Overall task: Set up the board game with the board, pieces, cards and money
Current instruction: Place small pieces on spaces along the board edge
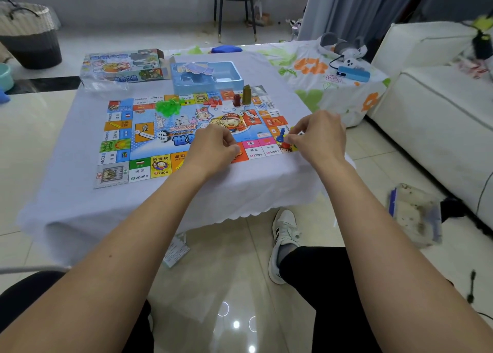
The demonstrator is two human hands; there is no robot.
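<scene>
The board (149, 136) lies flat on the white tablecloth (133, 206), with green houses (167, 107), red houses (213, 102) and two tall towers (242, 96) piled along its far side, and the blue tray (229, 82) with cards (198, 70) sits just behind it. Left hand (217, 146) is curled loosely over the near edge and I can't tell if it's got anything. Right hand (318, 136) is pinching something small at the near right corner, right by the blue pawn (281, 136) and red pawn (286, 147).

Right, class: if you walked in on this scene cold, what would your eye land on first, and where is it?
The colourful game board spread on the white-clothed table grabs attention first, with a heap of green houses near its far edge. Next come the two hands: the right hand pinches a small piece by the blue pawn at the board's right corner, the left hand curled beside it.
</scene>
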